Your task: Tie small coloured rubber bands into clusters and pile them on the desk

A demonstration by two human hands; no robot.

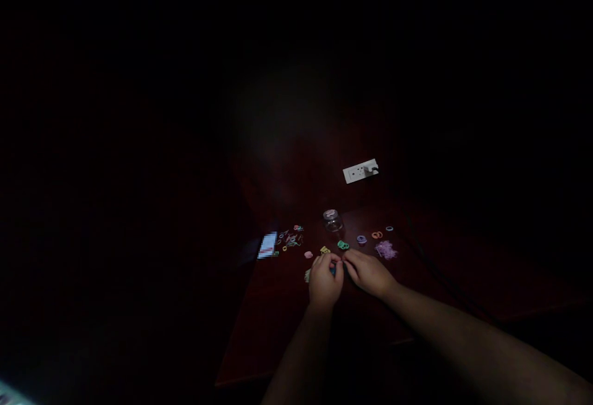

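Blue thing is peeking out inside the left hand, left of the right hand; fingertips are basically meeting, can't tell grip or long axis.

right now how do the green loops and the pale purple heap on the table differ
Color: the green loops are a stronger green, the pale purple heap a light lilac.
Size: the green loops form a small cluster, while the pale purple heap spreads wider.
Shape: the green loops show rounded outlines; the pale purple heap looks tangled, its pieces too small to separate.
Both lie on the dark reddish table.
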